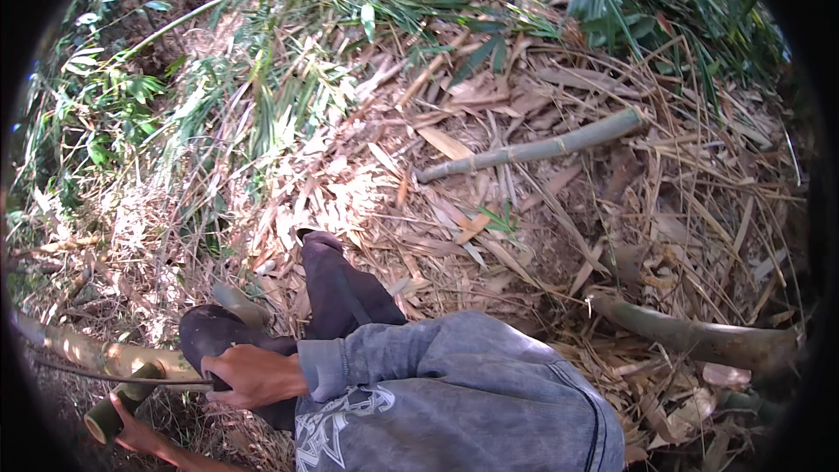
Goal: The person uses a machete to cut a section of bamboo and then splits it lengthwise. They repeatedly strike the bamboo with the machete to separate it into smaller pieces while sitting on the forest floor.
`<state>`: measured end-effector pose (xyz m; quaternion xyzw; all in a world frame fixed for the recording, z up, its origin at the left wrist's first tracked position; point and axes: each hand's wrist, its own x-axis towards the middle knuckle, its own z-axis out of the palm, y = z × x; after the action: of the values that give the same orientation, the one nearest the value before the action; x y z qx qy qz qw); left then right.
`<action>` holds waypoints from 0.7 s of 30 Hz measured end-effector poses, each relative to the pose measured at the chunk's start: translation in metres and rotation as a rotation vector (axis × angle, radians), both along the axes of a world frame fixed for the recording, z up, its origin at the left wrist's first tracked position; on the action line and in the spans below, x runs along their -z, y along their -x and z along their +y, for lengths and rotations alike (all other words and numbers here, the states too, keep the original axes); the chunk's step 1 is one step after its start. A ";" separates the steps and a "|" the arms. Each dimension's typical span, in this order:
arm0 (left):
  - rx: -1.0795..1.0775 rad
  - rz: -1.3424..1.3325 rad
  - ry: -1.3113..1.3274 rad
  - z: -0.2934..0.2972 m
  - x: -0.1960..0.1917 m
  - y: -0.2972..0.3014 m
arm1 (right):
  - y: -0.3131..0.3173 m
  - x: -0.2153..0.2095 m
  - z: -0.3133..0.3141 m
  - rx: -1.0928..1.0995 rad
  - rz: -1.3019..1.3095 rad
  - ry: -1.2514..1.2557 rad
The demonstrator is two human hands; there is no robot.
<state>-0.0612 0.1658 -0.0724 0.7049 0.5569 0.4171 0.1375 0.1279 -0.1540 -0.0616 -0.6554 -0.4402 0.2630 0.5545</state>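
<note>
Gripping a long thin-bladed tool (179, 381), the right hand (253, 376) has its fingers curled around the handle, the blade passing across a short green bamboo piece (114, 416) that the left hand (138, 433) clasps in its own grip. Just beyond lies a thick pale bamboo pole (96, 354), along the leaf-strewn ground's (489, 236) near left edge. Farther out rests a slim green bamboo length (542, 150), and a thicker bamboo stem (699, 338) near the right edge.
</note>
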 end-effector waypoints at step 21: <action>-0.191 -0.333 0.109 -0.042 0.006 0.019 | 0.016 0.003 0.052 -0.263 -0.087 -0.066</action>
<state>-0.0801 0.1239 -0.0786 0.5619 0.6124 0.5084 0.2253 0.1123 -0.1021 -0.0648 -0.5842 -0.5542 0.2901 0.5171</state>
